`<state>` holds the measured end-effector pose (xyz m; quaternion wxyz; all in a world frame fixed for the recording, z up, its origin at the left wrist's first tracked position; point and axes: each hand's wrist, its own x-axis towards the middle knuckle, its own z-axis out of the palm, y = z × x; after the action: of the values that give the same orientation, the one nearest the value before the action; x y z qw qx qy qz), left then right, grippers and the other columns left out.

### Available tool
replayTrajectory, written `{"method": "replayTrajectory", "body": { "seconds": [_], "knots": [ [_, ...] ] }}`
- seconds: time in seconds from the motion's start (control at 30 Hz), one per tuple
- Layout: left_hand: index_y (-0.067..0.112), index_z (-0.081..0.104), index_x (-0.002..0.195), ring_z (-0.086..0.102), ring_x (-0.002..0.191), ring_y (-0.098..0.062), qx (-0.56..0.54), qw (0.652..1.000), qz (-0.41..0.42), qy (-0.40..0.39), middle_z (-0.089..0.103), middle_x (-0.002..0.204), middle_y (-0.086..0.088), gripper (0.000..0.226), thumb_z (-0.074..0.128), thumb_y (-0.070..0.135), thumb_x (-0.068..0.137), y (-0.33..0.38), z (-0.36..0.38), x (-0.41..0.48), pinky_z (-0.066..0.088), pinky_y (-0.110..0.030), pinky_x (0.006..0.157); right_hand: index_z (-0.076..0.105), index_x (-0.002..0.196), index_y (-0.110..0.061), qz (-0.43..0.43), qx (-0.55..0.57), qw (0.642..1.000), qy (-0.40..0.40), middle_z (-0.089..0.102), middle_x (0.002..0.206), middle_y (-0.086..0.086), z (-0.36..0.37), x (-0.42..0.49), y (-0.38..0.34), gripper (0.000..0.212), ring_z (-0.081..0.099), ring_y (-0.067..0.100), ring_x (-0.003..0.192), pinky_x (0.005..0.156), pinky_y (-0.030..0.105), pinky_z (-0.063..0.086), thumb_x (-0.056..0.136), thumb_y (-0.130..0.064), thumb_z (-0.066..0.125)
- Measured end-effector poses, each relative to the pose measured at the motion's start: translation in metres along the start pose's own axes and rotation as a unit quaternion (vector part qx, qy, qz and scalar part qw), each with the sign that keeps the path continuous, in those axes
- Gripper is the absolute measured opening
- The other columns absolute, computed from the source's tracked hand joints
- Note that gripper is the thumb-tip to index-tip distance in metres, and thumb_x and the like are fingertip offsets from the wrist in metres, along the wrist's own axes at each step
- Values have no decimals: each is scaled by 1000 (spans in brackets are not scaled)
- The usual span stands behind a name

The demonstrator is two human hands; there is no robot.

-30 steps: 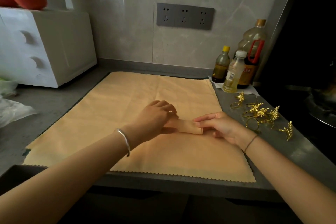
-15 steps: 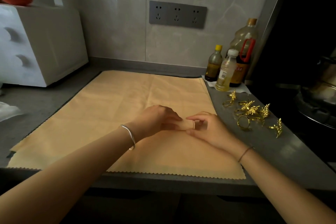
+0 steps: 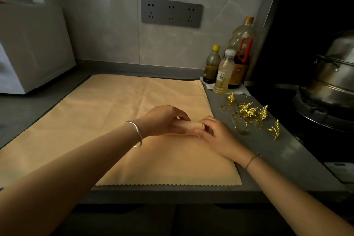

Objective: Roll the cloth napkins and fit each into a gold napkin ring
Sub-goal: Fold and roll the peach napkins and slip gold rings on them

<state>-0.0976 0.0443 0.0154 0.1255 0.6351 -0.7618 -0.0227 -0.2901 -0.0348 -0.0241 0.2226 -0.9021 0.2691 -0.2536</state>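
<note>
Two hands: our left hand (image 3: 164,120), right hand (image 3: 212,133) grip rolled peach cloth napkin (image 3: 189,125).
Rings: gold leafy metal napkin rings (image 3: 249,114) nearby.

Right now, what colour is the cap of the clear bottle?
White cap, seen best in the head view.

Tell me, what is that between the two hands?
A rolled napkin, seen in the head view: the left hand holds one end, the right hand pinches the other.
</note>
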Motion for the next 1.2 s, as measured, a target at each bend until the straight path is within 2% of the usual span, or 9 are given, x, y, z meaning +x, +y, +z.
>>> {"method": "replayTrajectory", "body": {
  "seconds": [0.2, 0.33, 0.5, 0.6, 0.77, 0.87, 0.97, 1.07, 1.2],
  "knots": [
    [28, 63, 116, 54, 83, -10, 22, 999, 35, 10, 67, 105, 7, 38, 59, 49, 85, 34, 5, 33, 50, -31, 79, 65, 116, -15, 38, 43, 998, 29, 59, 96, -11, -34, -20, 23, 34, 55, 3, 85, 74, 20, 41, 85, -30, 65],
    [24, 61, 119, 57, 91, -12, 26, 999, 40, 20, 66, 110, 5, 38, 56, 45, 88, 45, 8, 46, 50, -29, 81, 62, 111, -29, 22, -34, 989, 140, 53, 101, -17, -69, -34, 33, 30, 48, 1, 75, 63, 14, 36, 82, -26, 69],
    [25, 59, 120, 57, 97, -15, 12, 999, 21, 38, 65, 113, 4, 36, 55, 44, 89, 44, 14, 52, 49, -32, 84, 42, 137, -31, 91, -45, 994, 40, 35, 140, -15, -89, -33, 49, 66, 34, 2, 127, 106, 24, 31, 79, -30, 72],
    [24, 59, 120, 57, 98, -14, 3, 998, 17, 63, 64, 114, 4, 37, 55, 45, 89, 43, 18, 52, 49, -30, 83, 35, 143, -30, 151, -58, 987, -26, 29, 150, -10, -85, -30, 60, 72, 27, 10, 138, 111, 29, 25, 81, -28, 71],
    [22, 60, 119, 57, 97, -14, -12, 996, 4, 89, 64, 114, 4, 38, 56, 44, 89, 30, 14, 45, 48, -27, 81, 52, 129, -23, 155, -60, 986, 9, 58, 122, -7, -77, -22, 64, 54, 51, 9, 117, 94, 18, 36, 79, -26, 73],
    [20, 61, 117, 57, 90, -12, -35, 993, -17, 114, 65, 110, 4, 40, 57, 46, 87, 14, 4, 40, 47, -24, 76, 59, 112, -20, 136, 84, 984, 79, 63, 105, -8, -70, -5, 48, 41, 59, 2, 98, 84, 13, 46, 75, -24, 77],
    [19, 62, 116, 55, 83, -9, -37, 988, -36, 144, 66, 105, 3, 40, 56, 46, 87, -4, -8, 37, 47, -22, 70, 61, 107, -20, 148, 295, 940, 84, 68, 108, -1, -61, 21, 21, 31, 64, 6, 98, 78, 16, 52, 78, -20, 73],
    [17, 64, 113, 57, 80, -11, -50, 980, -55, 186, 67, 100, 2, 36, 58, 42, 87, -25, -24, 31, 52, -28, 69, 58, 115, -9, 154, 491, 856, 54, 68, 113, 7, -49, 51, 1, 40, 65, 17, 104, 88, 27, 52, 78, -16, 68],
    [17, 66, 101, 58, 71, -12, -73, 966, -72, 238, 66, 87, 3, 27, 62, 39, 85, -54, -38, 24, 52, -34, 65, 63, 104, -6, 192, 598, 779, 3, 69, 105, 11, -27, 77, -10, 34, 67, 20, 97, 88, 30, 52, 73, -20, 64]
  ]
}}
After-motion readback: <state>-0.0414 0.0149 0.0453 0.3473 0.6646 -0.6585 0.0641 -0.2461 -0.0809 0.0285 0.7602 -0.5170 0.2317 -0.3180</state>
